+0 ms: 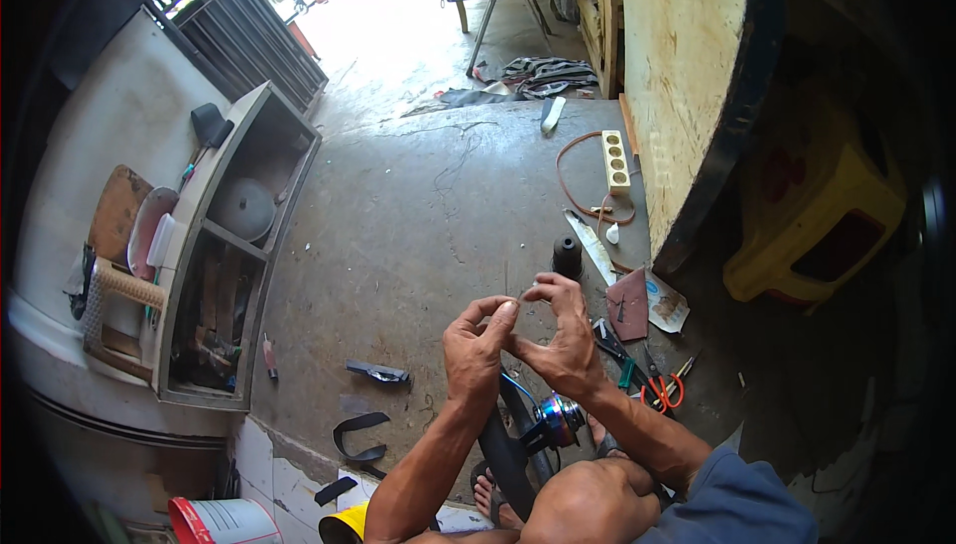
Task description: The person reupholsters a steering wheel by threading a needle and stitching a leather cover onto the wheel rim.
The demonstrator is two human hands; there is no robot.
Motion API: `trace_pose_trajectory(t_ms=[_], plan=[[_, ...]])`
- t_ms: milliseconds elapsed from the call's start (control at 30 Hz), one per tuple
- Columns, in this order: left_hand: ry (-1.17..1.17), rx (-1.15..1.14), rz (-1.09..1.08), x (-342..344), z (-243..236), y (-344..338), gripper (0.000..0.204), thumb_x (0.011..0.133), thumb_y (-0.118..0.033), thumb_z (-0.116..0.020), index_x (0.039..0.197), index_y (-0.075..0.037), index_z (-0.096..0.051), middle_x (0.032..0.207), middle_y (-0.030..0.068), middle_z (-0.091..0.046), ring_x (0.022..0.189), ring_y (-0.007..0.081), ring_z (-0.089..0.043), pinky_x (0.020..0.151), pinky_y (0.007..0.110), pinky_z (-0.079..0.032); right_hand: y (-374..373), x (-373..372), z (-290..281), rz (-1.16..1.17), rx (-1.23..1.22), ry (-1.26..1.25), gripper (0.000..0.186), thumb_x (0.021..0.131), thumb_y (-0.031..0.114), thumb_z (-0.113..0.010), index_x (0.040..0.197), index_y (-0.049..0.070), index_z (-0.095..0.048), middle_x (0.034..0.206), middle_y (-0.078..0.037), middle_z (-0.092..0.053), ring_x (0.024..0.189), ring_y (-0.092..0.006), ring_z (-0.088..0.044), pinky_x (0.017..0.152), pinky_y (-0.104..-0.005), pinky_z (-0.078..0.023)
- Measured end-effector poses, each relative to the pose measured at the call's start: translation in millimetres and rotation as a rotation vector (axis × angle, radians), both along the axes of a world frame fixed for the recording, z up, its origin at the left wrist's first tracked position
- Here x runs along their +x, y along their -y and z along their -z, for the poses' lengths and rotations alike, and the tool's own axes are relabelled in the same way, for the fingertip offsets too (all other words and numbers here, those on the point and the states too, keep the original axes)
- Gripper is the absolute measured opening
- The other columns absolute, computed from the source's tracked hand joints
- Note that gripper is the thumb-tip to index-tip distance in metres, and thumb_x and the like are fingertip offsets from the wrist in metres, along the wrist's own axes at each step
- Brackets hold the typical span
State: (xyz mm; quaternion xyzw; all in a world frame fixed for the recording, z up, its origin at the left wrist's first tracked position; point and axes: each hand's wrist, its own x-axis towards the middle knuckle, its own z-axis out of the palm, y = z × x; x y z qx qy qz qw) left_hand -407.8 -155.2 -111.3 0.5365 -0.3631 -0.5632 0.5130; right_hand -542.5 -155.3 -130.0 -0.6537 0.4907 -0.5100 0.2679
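My left hand [476,350] and my right hand [558,335] are raised together above the concrete floor, fingertips almost touching. They pinch something very small and thin between them; I cannot tell what it is. Below my hands, between my knees, stands a black wheel rim with a shiny blue-purple hub [558,420]. My foot in a sandal [488,492] shows beneath it.
Orange-handled pliers [659,391] and other small tools lie to the right. A black cone-shaped part [567,254], a power strip with orange cord [615,160], black rubber strips [358,436], a grey shelf unit [224,255] at left, a yellow stool [817,215] and a wooden board [677,66] surround me.
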Motion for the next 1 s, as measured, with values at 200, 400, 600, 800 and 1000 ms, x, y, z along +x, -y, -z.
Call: trace_pose_trajectory(t_ms=[200,400,600,800,1000], plan=[[0.271,-0.143,-0.073,-2,22,-8,0.017,0.095,-0.018,-0.072,0.103,-0.003,-0.071,0.077,-0.0003,-0.065,0.064,0.0035,-0.053,0.058,0.019,-0.042,-1,17,22,-0.268,0.511,0.727,0.044,0.094,0.009,-0.07,0.13,0.003,-0.044,0.11,-0.006,-0.063,0.096,-0.0129,-0.065,0.076,-0.0242,-0.053],[0.529,-0.332,-0.157,4,20,-13,0.018,0.095,-0.018,-0.071,0.103,-0.002,-0.071,0.087,-0.0008,-0.064,0.07,0.0038,-0.054,0.063,0.019,-0.043,-11,7,-3,-0.228,0.49,0.463,0.043,0.092,0.014,-0.075,0.126,0.002,-0.052,0.083,0.004,-0.056,0.071,-0.0015,-0.051,0.056,-0.0192,-0.04],[0.312,-0.081,-0.15,6,8,-18,0.022,0.093,-0.023,-0.074,0.101,-0.002,-0.073,0.1,0.0078,-0.07,0.096,0.0173,-0.061,0.088,0.032,-0.047,-16,4,-10,-0.157,0.288,0.321,0.033,0.09,0.013,-0.078,0.116,0.003,-0.061,0.076,0.006,-0.051,0.065,-0.0012,-0.044,0.055,-0.0197,-0.036],[0.116,-0.081,-0.07,-3,-4,-20,0.019,0.098,-0.017,-0.069,0.104,0.002,-0.069,0.097,0.0046,-0.07,0.083,0.0125,-0.065,0.079,0.025,-0.05,-5,-3,-14,0.006,-0.014,0.071,0.013,0.092,0.011,-0.074,0.097,0.001,-0.068,0.084,-0.004,-0.064,0.076,-0.0065,-0.059,0.065,-0.0248,-0.048],[-0.115,-0.077,-0.026,-13,-11,-27,0.025,0.097,-0.008,-0.067,0.118,0.002,-0.06,0.096,0.0088,-0.07,0.088,0.0163,-0.07,0.084,0.028,-0.054,7,-10,-4,0.01,0.239,0.455,0.016,0.096,0.014,-0.071,0.101,-0.001,-0.068,0.093,-0.002,-0.068,0.083,-0.0065,-0.061,0.073,-0.0227,-0.05]])
